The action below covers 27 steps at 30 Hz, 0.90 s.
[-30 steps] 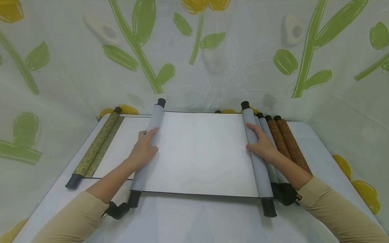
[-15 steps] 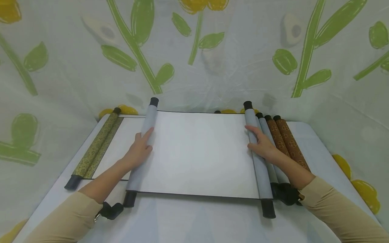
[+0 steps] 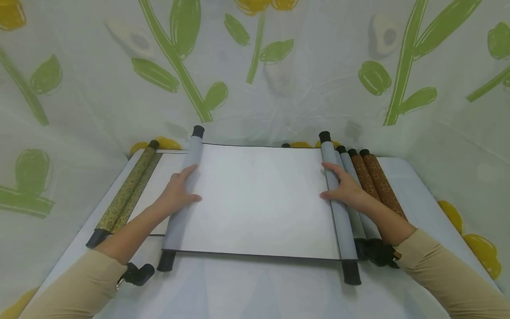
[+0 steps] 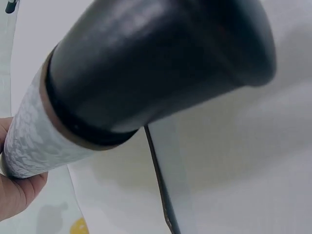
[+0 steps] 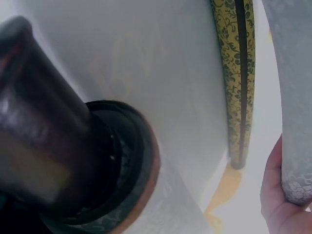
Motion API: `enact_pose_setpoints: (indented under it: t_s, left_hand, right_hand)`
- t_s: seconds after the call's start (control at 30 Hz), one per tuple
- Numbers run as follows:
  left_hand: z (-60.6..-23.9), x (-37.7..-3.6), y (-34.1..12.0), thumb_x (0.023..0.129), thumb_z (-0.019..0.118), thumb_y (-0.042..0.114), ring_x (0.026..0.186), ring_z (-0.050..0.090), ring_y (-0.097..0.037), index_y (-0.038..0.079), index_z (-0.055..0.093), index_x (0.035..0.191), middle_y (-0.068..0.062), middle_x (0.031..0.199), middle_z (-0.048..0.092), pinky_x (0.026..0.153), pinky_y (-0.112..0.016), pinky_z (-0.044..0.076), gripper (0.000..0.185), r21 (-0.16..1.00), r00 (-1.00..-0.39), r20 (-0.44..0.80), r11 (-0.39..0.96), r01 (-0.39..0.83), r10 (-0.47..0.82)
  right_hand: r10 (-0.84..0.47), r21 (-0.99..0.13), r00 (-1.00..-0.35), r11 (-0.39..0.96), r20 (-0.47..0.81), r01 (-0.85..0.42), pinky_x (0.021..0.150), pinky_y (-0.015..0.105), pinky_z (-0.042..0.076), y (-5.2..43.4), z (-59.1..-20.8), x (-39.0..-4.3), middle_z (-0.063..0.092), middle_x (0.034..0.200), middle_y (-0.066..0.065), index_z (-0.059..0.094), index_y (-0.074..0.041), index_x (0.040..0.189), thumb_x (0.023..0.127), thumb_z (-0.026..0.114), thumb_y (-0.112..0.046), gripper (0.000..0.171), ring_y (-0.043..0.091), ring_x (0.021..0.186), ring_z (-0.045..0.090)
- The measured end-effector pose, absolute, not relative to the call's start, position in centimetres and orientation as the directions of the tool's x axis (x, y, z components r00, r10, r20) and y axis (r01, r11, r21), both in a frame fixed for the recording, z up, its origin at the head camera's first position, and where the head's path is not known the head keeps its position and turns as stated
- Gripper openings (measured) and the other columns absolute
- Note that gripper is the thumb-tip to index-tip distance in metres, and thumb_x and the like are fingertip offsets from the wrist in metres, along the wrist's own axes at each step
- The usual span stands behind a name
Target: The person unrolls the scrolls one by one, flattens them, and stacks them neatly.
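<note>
Resting across the grey fabric-covered scroll rollers [image 3: 182, 200], the left hand [image 3: 175, 195] and right hand [image 3: 345, 189] lay flat, fingers released. Even outward pressure would likely have kept the white paper sheet [image 3: 259, 199] square on the table [image 3: 255, 288].

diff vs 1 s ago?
The left hand has rolled the left grey roller further left, baring more of the white sheet, which now covers more of the olive-edged scroll. The right hand stays on the right grey roller; the brown scrolls have not moved.
</note>
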<state>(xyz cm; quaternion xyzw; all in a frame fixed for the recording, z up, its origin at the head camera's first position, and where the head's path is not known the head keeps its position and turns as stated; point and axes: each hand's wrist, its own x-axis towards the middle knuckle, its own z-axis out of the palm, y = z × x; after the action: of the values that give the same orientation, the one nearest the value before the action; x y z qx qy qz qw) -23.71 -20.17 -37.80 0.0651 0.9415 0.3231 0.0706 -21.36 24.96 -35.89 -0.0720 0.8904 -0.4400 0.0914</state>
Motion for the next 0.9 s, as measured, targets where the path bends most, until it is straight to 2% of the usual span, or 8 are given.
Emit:
enact_pose_setpoints:
  t_s: [0.23, 0.4, 0.53, 0.67, 0.8, 0.9]
  left_hand:
    - [-37.6, -23.4, -20.7, 0.091, 0.055, 0.008, 0.125, 0.036, -0.05, 0.01, 0.014, 0.152, -0.034, 0.138, 0.027, 0.095, -0.062, 0.039, 0.073, 0.583, -0.976, -0.088, 0.805, 0.109, 0.197]
    - [-37.7, -23.0, -21.2, 0.093, 0.05, 0.008, 0.125, 0.036, -0.051, 0.011, 0.015, 0.152, -0.034, 0.14, 0.026, 0.093, -0.062, 0.04, 0.069, 0.555, -0.977, -0.076, 0.822, 0.125, 0.2]
    - [-37.9, -23.0, -21.4, 0.094, 0.049, 0.01, 0.113, 0.047, -0.048, 0.012, 0.018, 0.151, -0.036, 0.137, 0.027, 0.083, -0.057, 0.047, 0.065, 0.509, -0.98, -0.07, 0.852, 0.124, 0.184]
    - [-37.8, -22.9, -21.5, 0.094, 0.049, 0.01, 0.102, 0.052, -0.043, 0.012, 0.021, 0.151, -0.036, 0.136, 0.026, 0.076, -0.052, 0.05, 0.063, 0.494, -0.983, -0.072, 0.862, 0.11, 0.166]
    - [-37.7, -22.9, -21.5, 0.093, 0.054, 0.013, 0.107, 0.049, -0.047, 0.011, 0.021, 0.151, -0.037, 0.137, 0.023, 0.079, -0.055, 0.049, 0.067, 0.518, -0.984, -0.081, 0.85, 0.095, 0.159]
    - [-37.6, -23.0, -21.6, 0.089, 0.063, 0.016, 0.115, 0.044, -0.051, 0.01, 0.022, 0.15, -0.037, 0.138, 0.023, 0.085, -0.059, 0.046, 0.074, 0.533, -0.984, -0.081, 0.841, 0.089, 0.156]
  right_hand:
    - [-0.188, -0.82, -0.976, 0.572, -0.109, -0.019, 0.106, 0.067, 0.014, 25.3, -36.0, -21.4, 0.004, 0.155, 0.025, 0.016, -0.008, 0.151, 0.081, 0.068, -0.001, 0.087, 0.045, 0.141, 0.003]
    - [-0.185, -0.829, -0.976, 0.559, -0.112, -0.01, 0.106, 0.067, 0.012, 25.5, -36.1, -21.5, 0.001, 0.156, 0.025, 0.016, -0.008, 0.151, 0.082, 0.065, 0.001, 0.085, 0.044, 0.142, -0.001]
    - [-0.176, -0.821, -0.978, 0.571, -0.111, -0.01, 0.106, 0.067, 0.013, 25.7, -36.0, -21.5, 0.0, 0.155, 0.025, 0.015, -0.009, 0.151, 0.084, 0.062, 0.002, 0.083, 0.045, 0.141, -0.001]
    - [-0.178, -0.816, -0.978, 0.578, -0.111, -0.012, 0.104, 0.069, 0.016, 25.9, -35.9, -21.3, -0.001, 0.155, 0.026, 0.014, -0.009, 0.151, 0.087, 0.054, 0.003, 0.077, 0.046, 0.141, 0.0]
    - [-0.177, -0.817, -0.979, 0.576, -0.102, -0.019, 0.102, 0.069, 0.018, 26.2, -35.9, -21.2, 0.001, 0.155, 0.026, 0.015, -0.008, 0.151, 0.086, 0.051, 0.004, 0.076, 0.047, 0.141, 0.001]
    - [-0.159, -0.812, -0.982, 0.583, -0.102, -0.01, 0.102, 0.069, 0.019, 26.2, -35.9, -21.2, 0.004, 0.155, 0.027, 0.018, -0.009, 0.151, 0.083, 0.06, 0.002, 0.081, 0.048, 0.14, 0.006]
